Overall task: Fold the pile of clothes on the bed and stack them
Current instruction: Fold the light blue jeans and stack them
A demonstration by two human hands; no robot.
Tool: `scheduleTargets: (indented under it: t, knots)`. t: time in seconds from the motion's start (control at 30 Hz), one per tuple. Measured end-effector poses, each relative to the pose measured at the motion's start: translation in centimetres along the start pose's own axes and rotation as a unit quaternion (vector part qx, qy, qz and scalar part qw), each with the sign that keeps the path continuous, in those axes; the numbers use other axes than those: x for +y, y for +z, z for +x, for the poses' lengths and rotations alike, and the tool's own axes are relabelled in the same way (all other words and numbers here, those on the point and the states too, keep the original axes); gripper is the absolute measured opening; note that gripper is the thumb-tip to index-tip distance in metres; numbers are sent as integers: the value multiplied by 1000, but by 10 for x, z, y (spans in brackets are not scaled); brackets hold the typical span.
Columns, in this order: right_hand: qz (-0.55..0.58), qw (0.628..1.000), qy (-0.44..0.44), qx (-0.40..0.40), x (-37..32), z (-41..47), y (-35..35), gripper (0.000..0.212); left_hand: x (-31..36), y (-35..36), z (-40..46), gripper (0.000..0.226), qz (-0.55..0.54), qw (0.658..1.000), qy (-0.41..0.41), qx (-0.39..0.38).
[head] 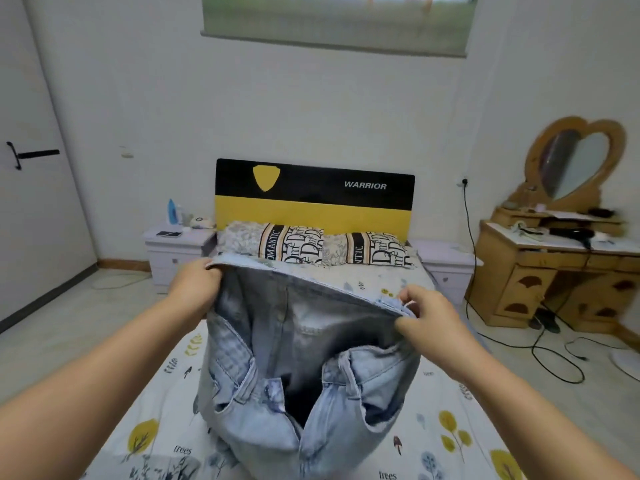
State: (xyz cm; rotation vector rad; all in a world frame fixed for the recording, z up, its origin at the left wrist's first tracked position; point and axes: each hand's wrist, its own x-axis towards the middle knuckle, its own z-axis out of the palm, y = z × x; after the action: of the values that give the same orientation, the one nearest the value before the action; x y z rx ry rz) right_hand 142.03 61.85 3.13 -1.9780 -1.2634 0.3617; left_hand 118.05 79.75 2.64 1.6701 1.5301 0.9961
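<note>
Jeans (304,368) hanging nearest you over the bed (145,434) — your left hand (195,289) and right hand (427,318) are pinching the upper edge; denim's heavy, floppy — keep gripping the thick seams.

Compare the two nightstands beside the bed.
The left nightstand carries clutter: a phone, a blue bottle and other small items. The right nightstand shows only a few faint marks on its top. The left one stands in open view beside the headboard; the right one is squeezed between the bed and the wooden dresser. Both are pale lilac with drawers.
</note>
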Motion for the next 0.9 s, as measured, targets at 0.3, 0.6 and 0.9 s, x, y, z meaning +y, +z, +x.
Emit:
scheduleTargets:
  t: [0.3, 0.6, 0.9]
  knots:
    - [-343, 939, 18, -19, -2, 13, -30, 26, -13, -15, -10, 10, -9, 984, 33, -175]
    - [-333, 936, 105, -39, 52, 21, -14, 14, -19, -34, -10, 42, 239, 937, 160, -196]
    - [119, 975, 184, -30, 49, 10, -12, 22, -54, -33, -2, 22, -29, 976, -36, -210]
